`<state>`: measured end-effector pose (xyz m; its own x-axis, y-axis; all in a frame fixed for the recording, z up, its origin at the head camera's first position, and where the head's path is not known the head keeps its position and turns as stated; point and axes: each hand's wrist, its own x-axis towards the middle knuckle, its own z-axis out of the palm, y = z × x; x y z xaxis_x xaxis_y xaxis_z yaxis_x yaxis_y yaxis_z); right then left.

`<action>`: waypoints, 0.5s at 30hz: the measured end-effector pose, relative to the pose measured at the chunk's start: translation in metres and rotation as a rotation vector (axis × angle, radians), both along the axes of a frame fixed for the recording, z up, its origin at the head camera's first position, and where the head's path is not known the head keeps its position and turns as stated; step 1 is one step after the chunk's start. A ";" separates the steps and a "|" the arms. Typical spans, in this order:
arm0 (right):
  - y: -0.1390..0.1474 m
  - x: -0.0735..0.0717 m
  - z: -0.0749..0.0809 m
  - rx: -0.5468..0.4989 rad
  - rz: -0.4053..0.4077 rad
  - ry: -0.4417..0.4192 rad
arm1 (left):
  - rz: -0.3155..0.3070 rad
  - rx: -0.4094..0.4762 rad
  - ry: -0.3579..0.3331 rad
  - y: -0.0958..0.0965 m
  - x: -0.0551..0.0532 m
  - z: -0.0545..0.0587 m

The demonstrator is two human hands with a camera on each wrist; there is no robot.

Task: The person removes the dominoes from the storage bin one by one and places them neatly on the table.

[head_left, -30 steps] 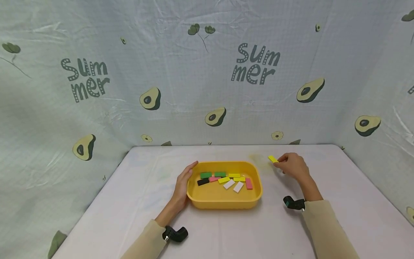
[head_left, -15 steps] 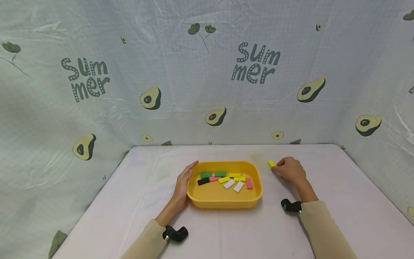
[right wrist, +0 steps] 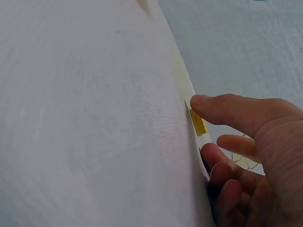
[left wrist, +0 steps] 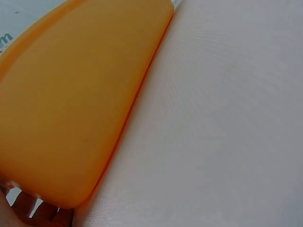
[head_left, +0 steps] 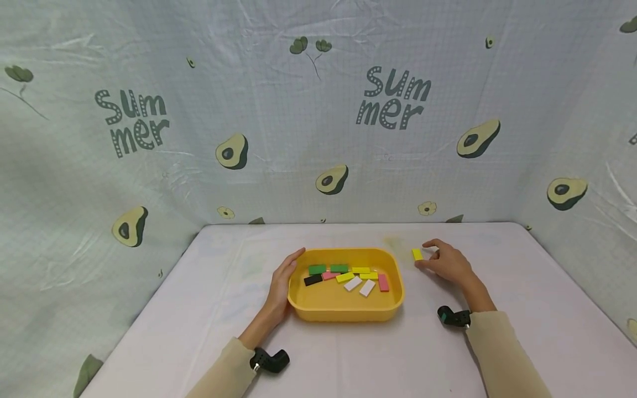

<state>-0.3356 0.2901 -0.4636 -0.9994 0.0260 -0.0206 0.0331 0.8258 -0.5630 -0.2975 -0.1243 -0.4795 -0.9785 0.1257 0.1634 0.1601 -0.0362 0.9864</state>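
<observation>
A small yellow block (head_left: 417, 254), shaped like a domino, is on the white table to the right of the yellow plastic tray (head_left: 343, 315). My right hand (head_left: 448, 264) is close beside it, with thumb and index finger spread apart and the block just off their tips. In the right wrist view the thumb tip overlaps one end of the yellow block (right wrist: 198, 123). My left hand (head_left: 280, 284) rests along the tray's left side, its fingers extended up to the far left corner. The tray's outer wall (left wrist: 80, 104) fills much of the left wrist view.
Inside the tray lie several similar blocks: green (head_left: 317, 269), black (head_left: 313, 279), pink (head_left: 383, 282), yellow (head_left: 360, 270) and white (head_left: 367, 287). A printed cloth backdrop (head_left: 278, 110) rises behind the table (head_left: 318, 359). Each wrist wears a black camera.
My right hand lowered the yellow block onto the table beyond the tray's right end and let go, its fingers spreading apart. The left hand and tray have stayed put.
</observation>
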 end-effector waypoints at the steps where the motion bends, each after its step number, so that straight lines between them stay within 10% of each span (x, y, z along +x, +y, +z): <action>1: 0.000 -0.001 -0.001 0.010 0.002 0.000 | -0.001 0.000 -0.002 0.000 0.000 0.000; 15: -0.002 0.002 0.001 0.054 0.002 0.001 | -0.033 0.004 -0.018 -0.002 -0.001 0.000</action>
<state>-0.3341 0.2879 -0.4627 -0.9995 0.0246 -0.0179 0.0303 0.8551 -0.5176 -0.2990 -0.1264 -0.4798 -0.9767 0.1570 0.1462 0.1408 -0.0453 0.9890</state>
